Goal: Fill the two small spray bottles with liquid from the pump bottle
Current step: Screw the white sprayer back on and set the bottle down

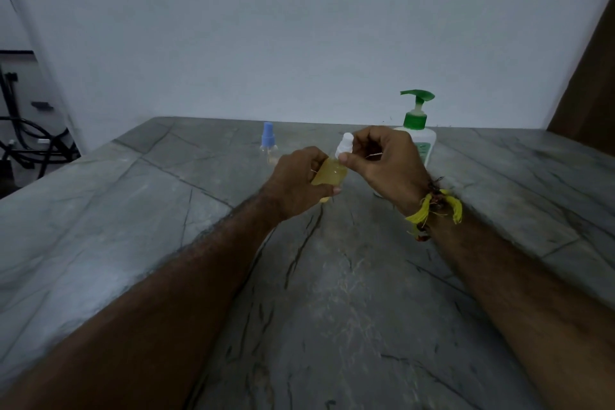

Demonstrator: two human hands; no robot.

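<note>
**Head view: both hands on a yellow-filled spray bottle**

Head view shows both forearms reaching forward over the grey stone counter (133, 243). The left hand (296, 181) curls its fingers round the small spray bottle (329, 175), which holds yellowish liquid and is lifted off the counter. Just right of it, the right hand (386, 161) pinches the bottle's white spray cap (344, 143) between thumb and bent fingers; a yellow thread band (432, 210) circles that wrist. Beyond the left hand stands the blue-capped spray bottle (268, 143). Behind the right hand, partly hidden, stands the pump bottle (416, 120) with its green pump.
</note>
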